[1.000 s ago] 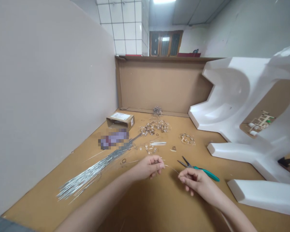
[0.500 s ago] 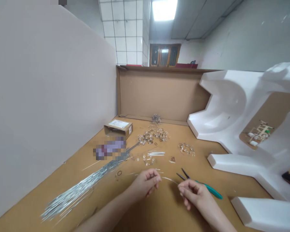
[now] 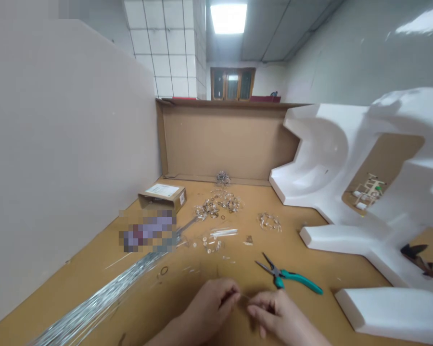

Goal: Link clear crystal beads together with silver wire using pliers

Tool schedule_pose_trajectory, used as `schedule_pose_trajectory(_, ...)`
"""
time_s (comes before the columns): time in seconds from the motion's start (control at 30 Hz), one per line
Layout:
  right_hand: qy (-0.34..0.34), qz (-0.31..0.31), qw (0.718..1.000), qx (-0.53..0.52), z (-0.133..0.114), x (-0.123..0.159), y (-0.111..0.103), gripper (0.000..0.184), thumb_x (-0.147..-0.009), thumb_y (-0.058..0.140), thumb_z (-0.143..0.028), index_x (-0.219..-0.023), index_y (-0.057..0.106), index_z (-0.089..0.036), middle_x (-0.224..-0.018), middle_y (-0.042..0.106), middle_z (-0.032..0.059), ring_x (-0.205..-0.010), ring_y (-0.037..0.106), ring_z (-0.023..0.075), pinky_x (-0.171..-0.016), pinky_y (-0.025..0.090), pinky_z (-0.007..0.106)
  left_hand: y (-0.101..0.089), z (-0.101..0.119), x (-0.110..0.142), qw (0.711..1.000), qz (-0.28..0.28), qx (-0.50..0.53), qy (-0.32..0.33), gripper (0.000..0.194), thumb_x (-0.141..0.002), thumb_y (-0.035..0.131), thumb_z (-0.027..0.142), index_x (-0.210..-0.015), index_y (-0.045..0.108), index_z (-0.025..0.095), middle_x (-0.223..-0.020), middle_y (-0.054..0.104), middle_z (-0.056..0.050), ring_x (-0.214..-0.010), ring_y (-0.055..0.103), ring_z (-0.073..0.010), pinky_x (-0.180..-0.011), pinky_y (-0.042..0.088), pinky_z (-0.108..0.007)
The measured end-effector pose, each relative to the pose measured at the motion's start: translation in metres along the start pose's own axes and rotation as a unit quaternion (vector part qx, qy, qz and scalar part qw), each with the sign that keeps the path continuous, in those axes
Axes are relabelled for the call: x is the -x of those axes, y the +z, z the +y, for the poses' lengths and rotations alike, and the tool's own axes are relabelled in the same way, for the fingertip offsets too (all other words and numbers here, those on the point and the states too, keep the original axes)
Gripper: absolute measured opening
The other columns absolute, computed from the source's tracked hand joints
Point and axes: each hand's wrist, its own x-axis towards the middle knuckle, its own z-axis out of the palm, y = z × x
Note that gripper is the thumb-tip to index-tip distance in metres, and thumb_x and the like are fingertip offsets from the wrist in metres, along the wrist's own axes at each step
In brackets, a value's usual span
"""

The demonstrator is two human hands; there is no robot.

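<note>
My left hand [image 3: 212, 307] and my right hand [image 3: 277, 317] are low in the view, fingertips close together. Both pinch a thin silver wire [image 3: 244, 297] that shows only as a short stretch between them. Just beyond my right hand lie pliers with teal handles [image 3: 292, 278] on the cardboard work surface [image 3: 310, 254]. A long bundle of silver wires [image 3: 104, 298] stretches to the left of my left hand. Small rings and clear beads [image 3: 216, 206] are scattered farther back.
A small cardboard box [image 3: 162, 196] sits at the back left by a white wall panel [image 3: 65, 158]. A cardboard back wall [image 3: 227, 144] closes the far side. Large white foam pieces [image 3: 346, 192] stand on the right, with a flat one [image 3: 393, 307] near the front.
My hands have come closer together and nearer to me, so less wire shows between them. The view shifted, and everything on the surface sits farther left and lower in the picture.
</note>
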Motion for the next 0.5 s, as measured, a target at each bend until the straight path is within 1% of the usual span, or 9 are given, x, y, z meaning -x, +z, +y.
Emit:
schedule_pose_trajectory(0.07, 0.007, -0.017, 1.000, -0.019, -0.0035, 0.0042, -0.0016, 0.039, -0.082, 0.042, -0.046, -0.067, 0.061, -0.016, -0.044, 0.053, -0.0032, -0.045, 0.042, 0.0093, -0.052, 0.032, 0.021, -0.0008, 0.0043, 0.0026, 0.994, -0.011, -0.107, 0.036, 0.020, -0.086, 0.039, 0.024, -0.077, 0.056, 0.018, -0.073, 0.059, -0.001, -0.066, 0.051, -0.0118, -0.059, 0.033, -0.021)
schedule_pose_trajectory(0.13, 0.021, -0.045, 0.998, -0.043, -0.0050, 0.0067, -0.0022, 0.038, -0.083, 0.041, -0.045, -0.073, 0.062, -0.015, -0.045, 0.054, -0.0035, -0.042, 0.037, 0.0084, -0.047, 0.028, 0.020, -0.0004, 0.0067, 0.0047, 0.976, -0.032, -0.198, 0.080, 0.021, -0.087, 0.037, 0.023, -0.080, 0.056, 0.019, -0.077, 0.058, -0.002, -0.067, 0.051, -0.0128, -0.058, 0.033, -0.022)
schedule_pose_trajectory(0.2, 0.031, -0.070, 0.995, -0.071, -0.0047, 0.0079, -0.0013, 0.036, -0.082, 0.044, -0.042, -0.068, 0.062, -0.015, -0.045, 0.055, -0.0032, -0.041, 0.034, 0.0073, -0.044, 0.025, 0.019, 0.0011, 0.0070, 0.0067, 0.950, -0.057, -0.275, 0.133, 0.020, -0.087, 0.038, 0.022, -0.077, 0.055, 0.018, -0.076, 0.057, -0.003, -0.066, 0.050, -0.0136, -0.054, 0.030, -0.022)
schedule_pose_trajectory(0.27, 0.043, -0.093, 0.989, -0.108, -0.0034, 0.0082, 0.0002, 0.033, -0.080, 0.049, -0.038, -0.060, 0.061, -0.014, -0.044, 0.055, -0.0032, -0.038, 0.030, 0.0058, -0.041, 0.022, 0.019, 0.0023, 0.0060, 0.0080, 0.931, -0.067, -0.320, 0.166, 0.018, -0.086, 0.041, 0.021, -0.074, 0.054, 0.018, -0.073, 0.055, -0.003, -0.062, 0.049, -0.0137, -0.051, 0.027, -0.023)
schedule_pose_trajectory(0.33, 0.063, -0.114, 0.980, -0.150, -0.0016, 0.0080, 0.0013, 0.028, -0.079, 0.051, -0.036, -0.066, 0.063, -0.014, -0.043, 0.056, -0.0039, -0.033, 0.024, 0.0040, -0.036, 0.017, 0.018, 0.0022, 0.0050, 0.0085, 0.930, -0.053, -0.324, 0.164, 0.019, -0.086, 0.040, 0.020, -0.074, 0.054, 0.018, -0.071, 0.055, -0.003, -0.057, 0.047, -0.0129, -0.048, 0.026, -0.023)
schedule_pose_trajectory(0.4, 0.084, -0.129, 0.969, -0.194, 0.0004, 0.0074, 0.0014, 0.027, -0.077, 0.053, -0.038, -0.075, 0.064, -0.014, -0.045, 0.058, -0.0035, -0.028, 0.024, 0.0028, -0.032, 0.014, 0.018, 0.0008, 0.0053, 0.0081, 0.947, -0.027, -0.289, 0.136, 0.022, -0.088, 0.038, 0.021, -0.074, 0.055, 0.018, -0.071, 0.055, -0.003, -0.055, 0.047, -0.0123, -0.049, 0.027, -0.023)
schedule_pose_trajectory(0.43, 0.090, -0.133, 0.963, -0.214, 0.0013, 0.0072, 0.0012, 0.028, -0.075, 0.055, -0.039, -0.077, 0.065, -0.013, -0.045, 0.059, -0.0030, -0.026, 0.027, 0.0027, -0.030, 0.016, 0.017, -0.0002, 0.0061, 0.0078, 0.958, -0.016, -0.259, 0.118, 0.023, -0.088, 0.037, 0.022, -0.075, 0.055, 0.018, -0.071, 0.056, -0.003, -0.057, 0.048, -0.0123, -0.050, 0.028, -0.023)
schedule_pose_trajectory(0.5, 0.096, -0.136, 0.954, -0.251, 0.0024, 0.0069, 0.0005, 0.030, -0.073, 0.058, -0.040, -0.078, 0.065, -0.012, -0.045, 0.059, -0.0019, -0.027, 0.038, 0.0040, -0.031, 0.024, 0.016, -0.0022, 0.0087, 0.0068, 0.980, 0.006, -0.185, 0.077, 0.024, -0.088, 0.037, 0.024, -0.074, 0.056, 0.017, -0.071, 0.057, -0.003, -0.061, 0.051, -0.0122, -0.054, 0.032, -0.021)
